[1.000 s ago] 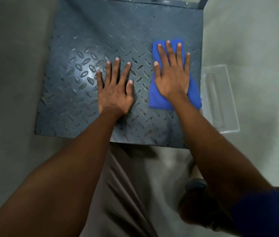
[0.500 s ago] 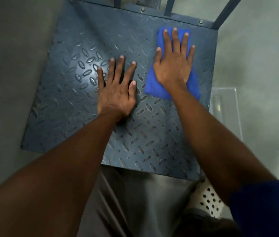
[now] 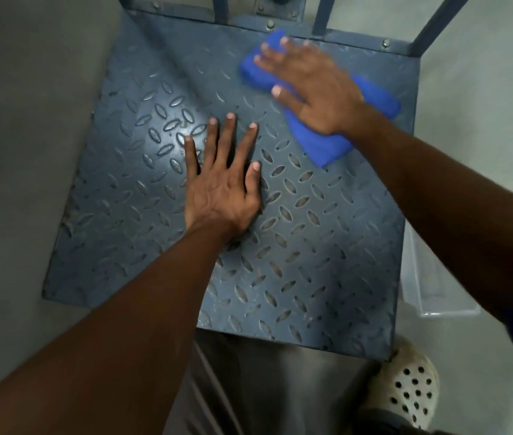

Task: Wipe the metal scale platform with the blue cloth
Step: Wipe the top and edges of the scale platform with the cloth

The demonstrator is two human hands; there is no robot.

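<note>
- Crouching at the near edge of the scene, a person shows a trouser leg [image 3: 248, 387] below the left forearm and a cream perforated clog [image 3: 406, 387] below the right forearm, on the grey floor [image 3: 13, 183].
- A clear plastic bin [image 3: 431, 293] sits on the floor just beside the platform's right edge, partly hidden under the right forearm.
- The left hand [image 3: 220, 189] lies flat and empty on the metal scale platform [image 3: 311, 262], palm down, fingers spread and pointing away from the body, grasping nothing.
- A bright patch of reflected light falls on the diamond-tread plate just left of that hand's fingertips.
- Beyond and to the right of the left hand, the right hand [image 3: 314, 92] presses palm down on the blue cloth [image 3: 324, 146], fingers extended and angled to the left; it is motion-blurred.
- The cloth lies flat on the platform's far right part, bunched ahead of the fingertips and trailing out behind the wrist.
- Past the right hand's fingertips, a bolted rear rail [image 3: 343, 39] edges the platform, with dark metal uprights [image 3: 321, 14] rising from it.
</note>
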